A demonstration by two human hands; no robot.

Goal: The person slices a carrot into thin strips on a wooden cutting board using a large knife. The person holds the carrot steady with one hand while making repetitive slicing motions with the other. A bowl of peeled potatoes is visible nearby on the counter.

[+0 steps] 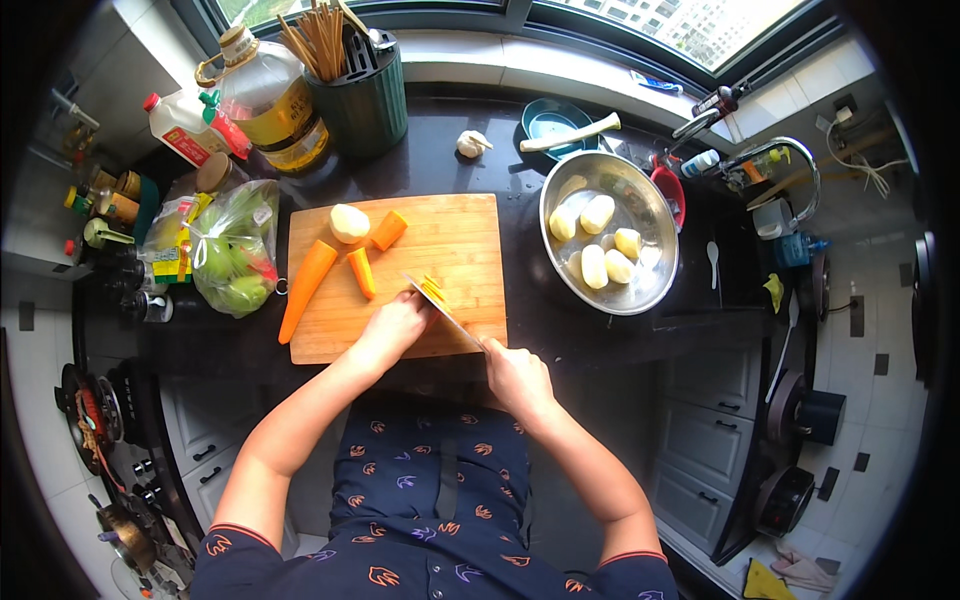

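Observation:
A wooden cutting board lies on the dark counter in front of me. My right hand is closed round the handle of a knife, its blade slanting over the board to the far left. Curled fingers of my left hand press down close beside the blade on a piece of carrot, mostly hidden under them. Thin carrot slices lie against the blade's other side. Farther left on the board are a long carrot piece, two shorter carrot chunks and a peeled potato.
Right of the board, a metal bowl holds several peeled potatoes. Behind are garlic and a teal dish with a pale stalk across it. A bag of green vegetables, an oil jug and a chopstick holder stand left.

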